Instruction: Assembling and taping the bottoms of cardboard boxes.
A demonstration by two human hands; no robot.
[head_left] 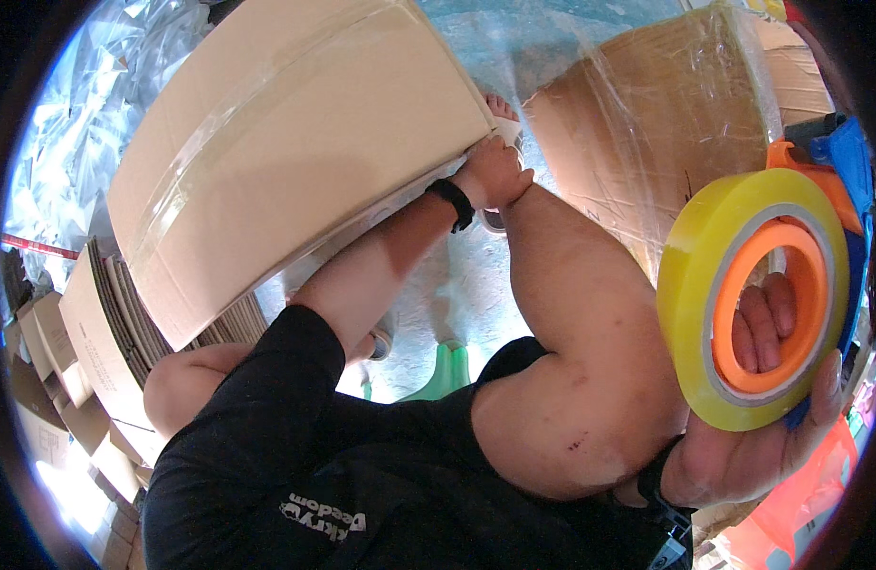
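My left hand [493, 174] is half hidden behind the large taped brown cardboard box [286, 152], fingers clamped on its lower corner; the box slants from lower left to upper right above my knee. My right hand [742, 446] grips the yellow tape roll on an orange-cored dispenser [752, 294], fingers [763, 323] through the core, which faces the camera; the dispenser's blue body is largely obscured.

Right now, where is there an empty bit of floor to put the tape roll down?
The bare grey floor shows between the big cardboard box and the plastic-wrapped box, near the foot. The left side is crowded with stacked flat cardboard. The right hand holds the yellow tape roll; the left hand grips the box's edge.
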